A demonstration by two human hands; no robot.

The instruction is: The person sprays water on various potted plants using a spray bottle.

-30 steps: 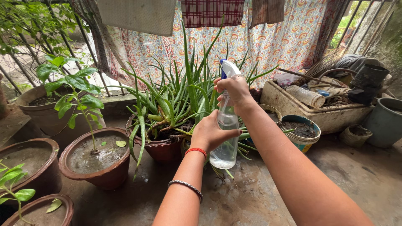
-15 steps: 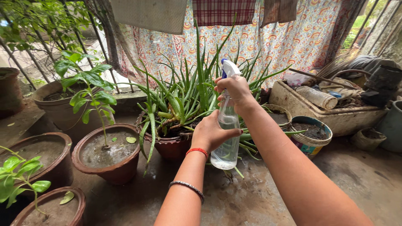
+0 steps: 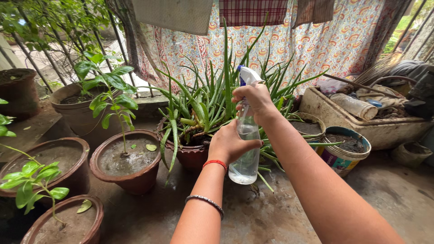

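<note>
The right hand is closed around the neck of a clear spray bottle, fingers wrapped at the trigger just under the white-and-blue nozzle. The left hand grips the bottle's body lower down, thumb lying across the front; a red thread circles that wrist and a metal bangle sits further up the forearm. The bottle stands upright in the air between both hands, partly filled with water, its base above the wet concrete floor.

Directly behind the bottle grows an aloe plant with long, pointed green leaves, rooted in a dark red pot. The nozzle points toward it. Left of the aloe is a brown clay pot holding wet soil and a thin, leafy seedling. Behind that stands a larger pot. Two more clay pots sit at the lower left, each with a small green plant.

To the right of the arms is a blue-rimmed bucket of soil, and just behind the aloe leaves a second round container. Further right is a pale stone trough heaped with a plastic bottle, rags and sticks.

A patterned cloth hangs across the back, with a checked cloth above it. Metal bars and foliage close the left side.
</note>
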